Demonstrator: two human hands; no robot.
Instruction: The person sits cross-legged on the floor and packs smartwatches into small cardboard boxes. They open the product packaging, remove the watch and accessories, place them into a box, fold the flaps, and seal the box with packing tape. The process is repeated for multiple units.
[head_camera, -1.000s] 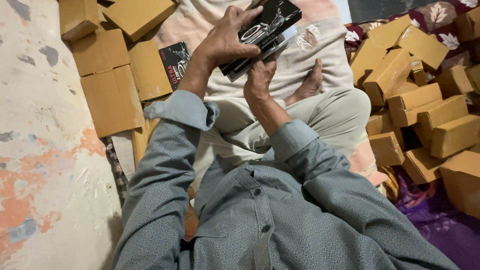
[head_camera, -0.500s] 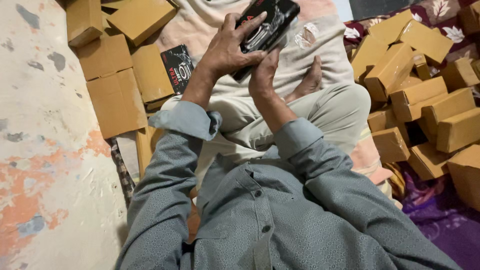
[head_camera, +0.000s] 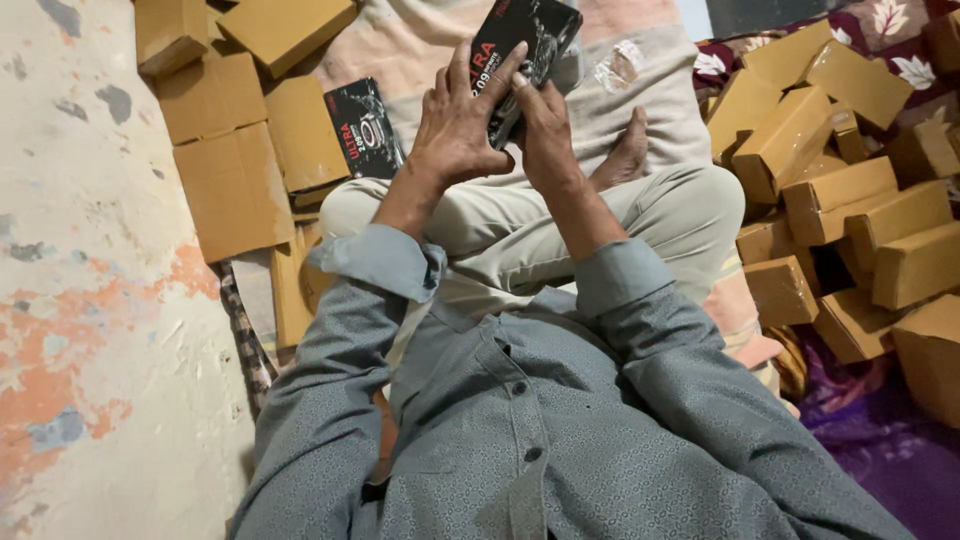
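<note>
I sit cross-legged on a pale blanket (head_camera: 640, 110). Both hands hold one black printed box (head_camera: 530, 40) above my knees. My left hand (head_camera: 462, 120) wraps its left side, fingers spread over the face. My right hand (head_camera: 545, 125) grips its lower right edge. A second black printed box (head_camera: 362, 128) lies flat on the blanket, just left of my left hand. My bare foot (head_camera: 625, 155) shows to the right of my right hand.
Flat brown cardboard boxes (head_camera: 235, 150) lie stacked at the upper left along a worn, patchy wall (head_camera: 90, 300). Several closed brown boxes (head_camera: 850, 190) are heaped on the right over a purple flowered cloth (head_camera: 880, 430). A crumpled clear wrapper (head_camera: 618, 68) lies on the blanket.
The black box has turned from lying sideways to standing more upright in my hands, its printed face now toward me. My hands stayed together over my knees.
</note>
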